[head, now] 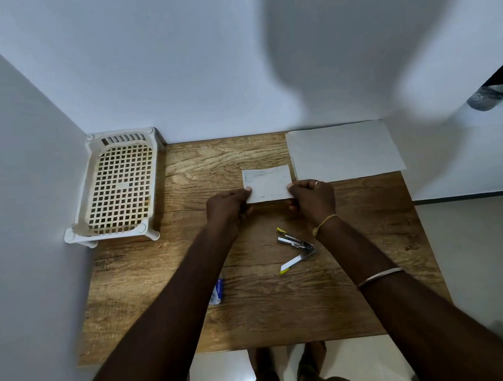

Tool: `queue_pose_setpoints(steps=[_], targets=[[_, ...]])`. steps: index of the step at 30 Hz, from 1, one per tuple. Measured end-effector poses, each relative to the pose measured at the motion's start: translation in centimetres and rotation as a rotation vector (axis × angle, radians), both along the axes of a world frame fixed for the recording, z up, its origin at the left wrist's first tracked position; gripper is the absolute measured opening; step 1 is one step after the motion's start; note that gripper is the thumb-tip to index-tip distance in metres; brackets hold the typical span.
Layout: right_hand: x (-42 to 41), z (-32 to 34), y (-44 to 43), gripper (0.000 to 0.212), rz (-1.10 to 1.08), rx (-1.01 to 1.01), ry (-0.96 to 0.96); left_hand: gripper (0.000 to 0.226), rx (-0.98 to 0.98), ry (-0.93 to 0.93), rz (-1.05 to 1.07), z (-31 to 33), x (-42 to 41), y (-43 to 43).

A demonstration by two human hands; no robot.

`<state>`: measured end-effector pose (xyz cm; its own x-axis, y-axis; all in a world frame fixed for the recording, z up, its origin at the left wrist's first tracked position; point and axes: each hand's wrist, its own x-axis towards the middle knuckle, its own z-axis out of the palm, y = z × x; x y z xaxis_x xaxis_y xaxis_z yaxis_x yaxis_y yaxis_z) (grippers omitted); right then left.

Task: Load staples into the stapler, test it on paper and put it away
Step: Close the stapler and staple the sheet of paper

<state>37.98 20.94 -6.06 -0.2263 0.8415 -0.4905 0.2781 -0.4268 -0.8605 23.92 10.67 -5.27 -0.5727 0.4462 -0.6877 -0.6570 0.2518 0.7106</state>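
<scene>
One bench [259, 310] carries everything. On it: one white lattice basket [119, 188] at the far left corner; one large sheet of paper [344, 152] at the far right corner; one small folded paper [268, 183] near the middle; one stapler [297, 248], lying swung open toward the right edge; and one small staple box [219, 292], partly hidden by a forearm, toward the near left. Two hands are in view, a left [228, 207] and a right [312, 198], each pinching one side of the small paper. Two papers in all; one of everything else.

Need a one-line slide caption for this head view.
Both hands, left hand and right hand, hold a folded paper above the opened stapler on the table.
</scene>
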Motion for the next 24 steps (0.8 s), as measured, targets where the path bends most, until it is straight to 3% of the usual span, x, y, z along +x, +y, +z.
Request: queue_pose_setpoints(steps=[10, 24], targets=[[-1.5, -1.7, 1.1, 0.012, 0.010, 0.041, -0.175, 0.010, -0.195, 0.200, -0.047, -3.3, -0.7, 1.8], [-2.0, -2.5, 1.6, 0.011, 0.141, 0.264, -0.471, 0.020, -0.427, 0.832, -0.357, -4.1, -1.0, 2.0]])
